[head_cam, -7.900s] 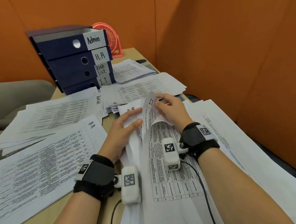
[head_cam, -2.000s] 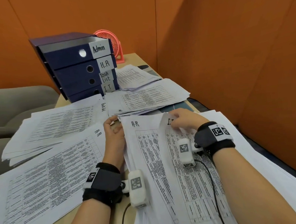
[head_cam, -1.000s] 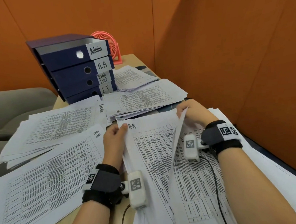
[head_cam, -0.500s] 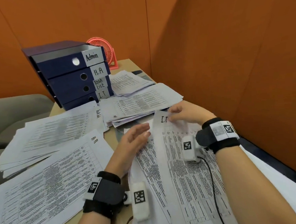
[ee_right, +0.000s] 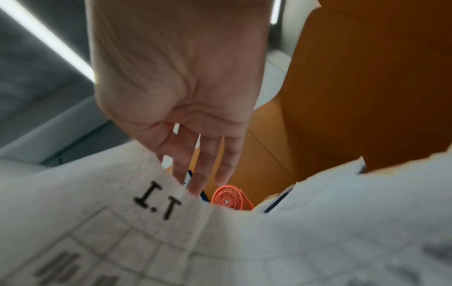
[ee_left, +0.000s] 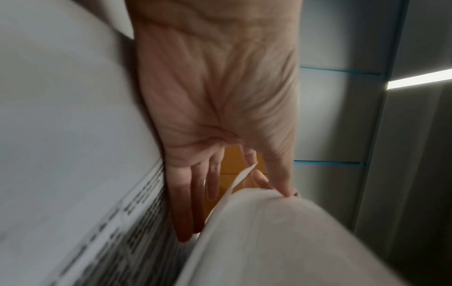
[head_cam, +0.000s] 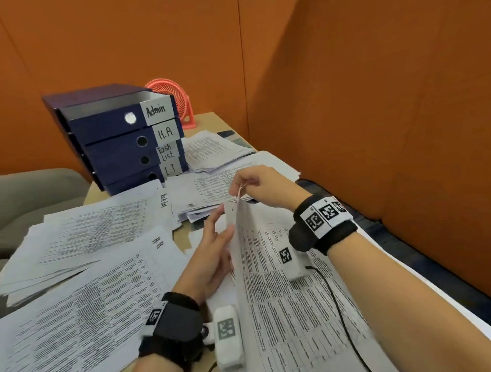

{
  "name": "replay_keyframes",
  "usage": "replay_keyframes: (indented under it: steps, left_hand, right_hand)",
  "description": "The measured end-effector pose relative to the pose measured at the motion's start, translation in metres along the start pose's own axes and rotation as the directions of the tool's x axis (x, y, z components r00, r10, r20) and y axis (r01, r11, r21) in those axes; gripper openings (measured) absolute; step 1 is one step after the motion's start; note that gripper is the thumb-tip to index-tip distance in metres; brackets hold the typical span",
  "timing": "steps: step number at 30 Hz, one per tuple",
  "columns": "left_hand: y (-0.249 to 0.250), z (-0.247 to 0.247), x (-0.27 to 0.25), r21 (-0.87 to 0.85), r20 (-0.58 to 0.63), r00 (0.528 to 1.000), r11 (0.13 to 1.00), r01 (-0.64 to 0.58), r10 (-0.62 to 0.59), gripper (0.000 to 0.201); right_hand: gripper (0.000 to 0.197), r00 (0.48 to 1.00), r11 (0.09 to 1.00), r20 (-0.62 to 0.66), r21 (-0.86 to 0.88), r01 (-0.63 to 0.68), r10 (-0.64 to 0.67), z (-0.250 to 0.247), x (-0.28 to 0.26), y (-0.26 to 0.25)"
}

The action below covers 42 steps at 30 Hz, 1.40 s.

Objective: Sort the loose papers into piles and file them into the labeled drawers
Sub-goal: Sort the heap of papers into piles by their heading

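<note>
Now the right hand (head_cam: 263, 186) has lifted the I.T sheet (head_cam: 276, 284) up by its top corner, pinching it. Beside the pinch, the left hand (head_cam: 211, 257) lies flat against the sheet, fingers straight.

From the left wrist, straight fingers (ee_left: 188, 197) touch the paper.

From the right wrist, the "I.T" mark sits just below the fingers (ee_right: 208, 158).

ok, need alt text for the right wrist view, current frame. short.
Seen from the wrist, the right hand holds the top edge of a printed sheet headed "I.T", which curls up and fills the lower half of the picture. Past the fingertips, a small coral desk fan stands by orange partition walls, with ceiling light strips above.
</note>
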<state>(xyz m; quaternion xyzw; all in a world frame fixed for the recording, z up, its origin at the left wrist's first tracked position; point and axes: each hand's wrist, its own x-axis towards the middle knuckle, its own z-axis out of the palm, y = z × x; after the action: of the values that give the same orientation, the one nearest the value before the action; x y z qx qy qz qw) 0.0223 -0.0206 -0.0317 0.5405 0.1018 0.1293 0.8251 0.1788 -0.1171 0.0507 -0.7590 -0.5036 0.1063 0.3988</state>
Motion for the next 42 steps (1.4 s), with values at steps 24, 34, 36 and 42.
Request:
replay_keyframes:
  steps: [24, 34, 36, 42]
  left_hand:
    - [-0.003, 0.001, -0.004, 0.104, -0.079, 0.993, 0.992, -0.076, 0.084, 0.048]
    - [-0.005, 0.002, -0.003, 0.229, -0.073, 0.996, 0.973, -0.039, 0.057, 0.024]
    - [-0.005, -0.001, -0.001, 0.194, -0.122, 0.99, 0.98, -0.052, 0.076, 0.026]
    - [-0.006, -0.007, 0.001, 0.221, -0.116, 0.993, 0.975, 0.001, 0.025, 0.046]
  right_hand:
    - [0.035, 0.991, 0.94, -0.131, -0.335, -0.07, 0.027, 0.022, 0.02, -0.036]
    - [0.029, 0.982, 0.949, 0.068, -0.276, -0.154, 0.179, -0.002, 0.019, -0.032]
    - [0.031, 0.967, 0.906, 0.145, -0.402, -0.134, 0.208, -0.008, 0.023, -0.033]
    - [0.067, 0.994, 0.934, -0.104, -0.358, 0.005, -0.045, -0.038, 0.036, -0.051]
